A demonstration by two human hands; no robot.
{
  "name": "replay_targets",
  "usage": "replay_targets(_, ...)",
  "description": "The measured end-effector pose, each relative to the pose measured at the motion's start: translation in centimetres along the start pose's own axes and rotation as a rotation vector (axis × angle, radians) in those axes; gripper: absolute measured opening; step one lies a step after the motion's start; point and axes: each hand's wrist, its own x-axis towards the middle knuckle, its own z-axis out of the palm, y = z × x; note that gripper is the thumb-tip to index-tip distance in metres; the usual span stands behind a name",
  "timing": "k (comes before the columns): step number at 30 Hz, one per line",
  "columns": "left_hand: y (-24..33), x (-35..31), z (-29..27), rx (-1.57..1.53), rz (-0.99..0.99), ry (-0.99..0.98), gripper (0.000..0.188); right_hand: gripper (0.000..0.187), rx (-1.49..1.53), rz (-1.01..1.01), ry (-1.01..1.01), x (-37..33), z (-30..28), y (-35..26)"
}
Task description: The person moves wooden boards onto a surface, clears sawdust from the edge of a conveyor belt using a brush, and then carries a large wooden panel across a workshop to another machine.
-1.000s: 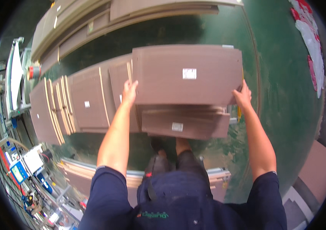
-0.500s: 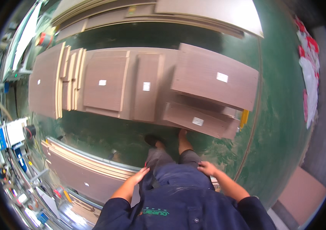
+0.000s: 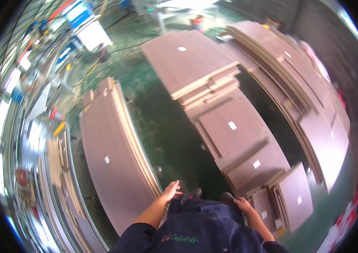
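My left hand [image 3: 171, 192] hangs in front of my left hip, close to the near end of a low stack of long brown panels [image 3: 107, 147]. Its fingers are apart and nothing is in them. Beside my right thigh is my right hand [image 3: 243, 205], its fingers loosely bent, with no object visible in it. Near that hand lie small brown panels [image 3: 264, 211] and a larger labelled panel [image 3: 294, 198]. Farther along the same row are a flat panel with a white label [image 3: 233, 130] and a tall stack of wide panels [image 3: 191, 63]. Neither hand visibly touches a panel.
A green floor aisle [image 3: 153, 114] runs between the panel rows. At the right stands another long row of stacked panels [image 3: 271, 55]. On the left, rails carry narrow boards [image 3: 58, 158]. A white and blue machine [image 3: 90, 31] and a dark bucket [image 3: 101, 52] stand at the far left.
My view has swung to the left, bringing the left panel stack and machines further into sight. My left hand has come away from my thigh, its fingers spreading. Both hands hold nothing visible throughout.
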Motion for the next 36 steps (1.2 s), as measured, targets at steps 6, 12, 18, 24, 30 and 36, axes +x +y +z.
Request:
replay_targets(6,1.3,0.3,-9.9,0.044,0.215,0.339,0.051,0.042,0.138,-0.242,-0.226,4.8,-4.7,-28.8)
replay_targets(12,-4.0,-0.1,-13.1,0.030,-0.074,0.446,0.052,0.038,-0.600,-0.628,-0.523,15.6,-1.1,-33.7)
replay_targets(18,-6.2,-1.5,-10.5,-0.384,-0.438,0.400,0.061,0.024,-0.321,-0.256,-0.798,14.3,-1.8,-56.0)
replay_targets(24,-1.9,7.3,-10.7,-1.263,-0.219,0.179,0.061,0.026,-0.244,-0.561,-0.820,14.9,2.0,-77.5)
replay_targets(30,10.9,10.9,-23.1,-1.348,-0.235,0.333,0.058,0.037,0.231,-0.637,-1.275,9.5,6.5,-92.0)
replay_targets(36,13.4,15.0,-38.1,-0.814,0.073,0.929,0.055,0.048,0.252,-1.148,-1.691,0.9,6.6,-104.5)
